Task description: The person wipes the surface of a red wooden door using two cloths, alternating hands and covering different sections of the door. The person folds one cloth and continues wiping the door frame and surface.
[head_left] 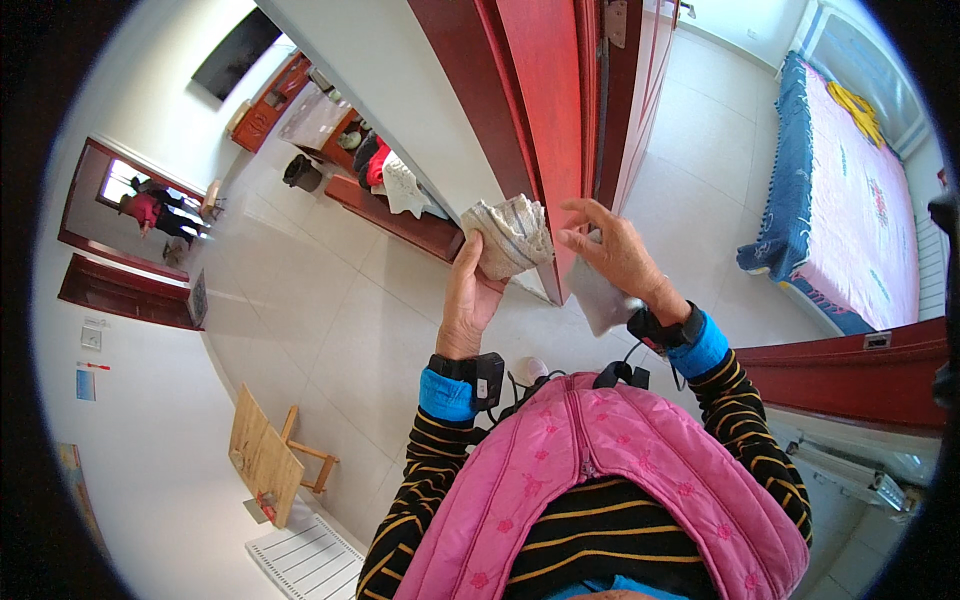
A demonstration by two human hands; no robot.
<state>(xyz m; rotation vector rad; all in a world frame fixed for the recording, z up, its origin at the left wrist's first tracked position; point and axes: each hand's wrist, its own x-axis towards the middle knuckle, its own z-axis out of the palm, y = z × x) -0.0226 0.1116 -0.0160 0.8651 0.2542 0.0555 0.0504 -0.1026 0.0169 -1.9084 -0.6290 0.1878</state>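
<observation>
My left hand (468,298) grips a folded beige cloth (508,238) with grey stripes, its thumb laid along the near side. The cloth is held up in front of the edge of a red door frame (548,130); whether they touch I cannot tell. Just right of it, my right hand (620,258) has its thumb and forefinger apart, pointing toward the cloth. A limp pale grey cloth or bag (600,300) hangs below that palm, apparently held by the other fingers, which are partly hidden. Both wrists carry black straps over blue cuffs.
An open red door (650,100) stands beside the frame. Farther right is a bed (860,190) with a pink cover. A small folding wooden table (262,455) and a white radiator (305,560) are at lower left. Clothes lie on a red bench (390,215) beyond the wall.
</observation>
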